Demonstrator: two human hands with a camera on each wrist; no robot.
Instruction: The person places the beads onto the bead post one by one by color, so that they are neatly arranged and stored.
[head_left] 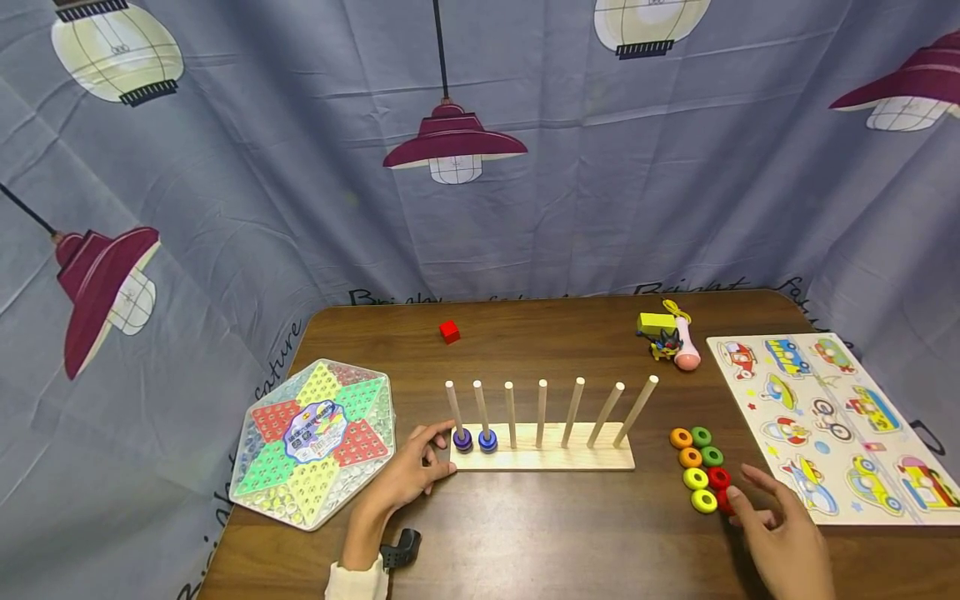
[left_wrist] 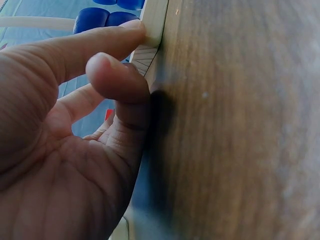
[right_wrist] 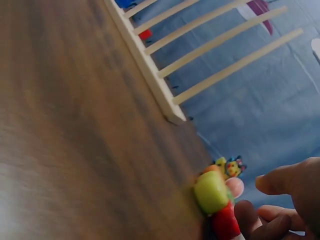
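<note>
My left hand [head_left: 417,461] holds the left end of a wooden peg board [head_left: 542,458], with thumb and forefinger at its front and back corners. Upright pegs stand in a row on the board. Purple rings [head_left: 462,442] sit on the leftmost peg and blue rings [head_left: 487,442] on the one beside it. At the right, my right hand [head_left: 780,533] is over the loose rings, thumb and forefinger spread apart. Its fingertips are right at the nearer red ring [right_wrist: 226,223]. Yellow rings [head_left: 695,478], orange rings [head_left: 681,438] and green rings [head_left: 701,437] lie beside it in pairs.
A hexagonal Chinese checkers board [head_left: 315,442] lies at the left. On the right is a picture puzzle board [head_left: 825,417]. Toward the back are a red cube [head_left: 449,332], a yellow block [head_left: 656,323], a small figure [head_left: 664,345] and a pink-handled toy [head_left: 686,350].
</note>
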